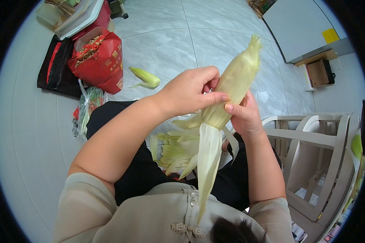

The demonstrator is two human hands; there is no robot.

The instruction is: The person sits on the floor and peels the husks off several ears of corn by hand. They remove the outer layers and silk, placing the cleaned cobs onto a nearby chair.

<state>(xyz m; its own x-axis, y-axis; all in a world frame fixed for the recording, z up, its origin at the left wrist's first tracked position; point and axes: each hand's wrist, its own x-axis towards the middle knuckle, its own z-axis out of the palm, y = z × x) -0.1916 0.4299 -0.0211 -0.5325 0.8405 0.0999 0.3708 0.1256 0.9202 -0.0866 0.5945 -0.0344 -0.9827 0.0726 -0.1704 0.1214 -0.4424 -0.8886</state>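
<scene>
An ear of corn [238,71], wrapped in pale husk, is held up tilted over my lap, its silky tip pointing away from me. My right hand [247,117] grips it from the right side, thumb in front and the fingers mostly hidden behind. On the other side, my left hand [194,88] pinches the husk between thumb and bent fingers. A long peeled husk strip [209,161] hangs from the base toward my shirt, with shorter strips beside it. Below, between my knees, lies a heap of stripped husks [176,152].
Another ear of corn [146,77] lies on the tiled floor. To the left stand a red bag of peanuts [100,66], a black bag [56,68] and a plastic bag of green vegetables [92,104]. A white chair [304,139] is close on my right; a cardboard box [319,74] sits farther off.
</scene>
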